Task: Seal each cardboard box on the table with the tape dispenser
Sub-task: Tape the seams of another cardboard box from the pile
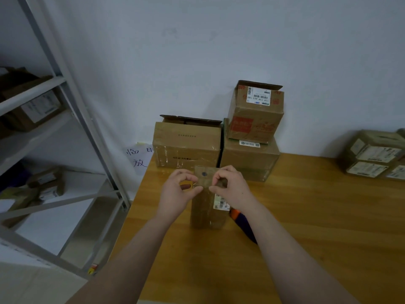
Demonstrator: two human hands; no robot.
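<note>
Two hands are seen over one wooden desk (306, 216), both meeting at one small box (207, 213) that stands upright near the middle of the desk. The left hand (179, 190) is curled, its grip clamped in a pinch of thumb and forefinger at the left edge of the small box, near the top. One small yellow-brown thing (186, 185) is seen inside the curl, but what it is cannot be told. The right hand (231, 187) is curled likewise, its grip pinched on the front of the same box, just beside the left thumb. One raised flap with a dark spot is seen behind the two thumbs, and one white barcode label (221, 202) is stuck on the box's right face.

One orange and purple object (242, 222), possibly the tape dispenser, lies on the desk just beside the small box and is partly hidden by the right forearm.

Three more boxes are set against the wall behind the small one. One wide box (186, 143) with a raised top flap stands at the left. One closed box (249, 159) touches it at the right. One labelled box (255, 113) with a raised flap is stacked on the closed one.

A cluster of boxes (372, 154) carrying three white labels is seen at the desk's right edge, well apart from the rest; their number cannot be counted.

One metal shelf rack (35, 92) holding blurred boxes stands at the left, and one handwritten sheet (139, 156) is seen against the wall beside the desk.
</note>
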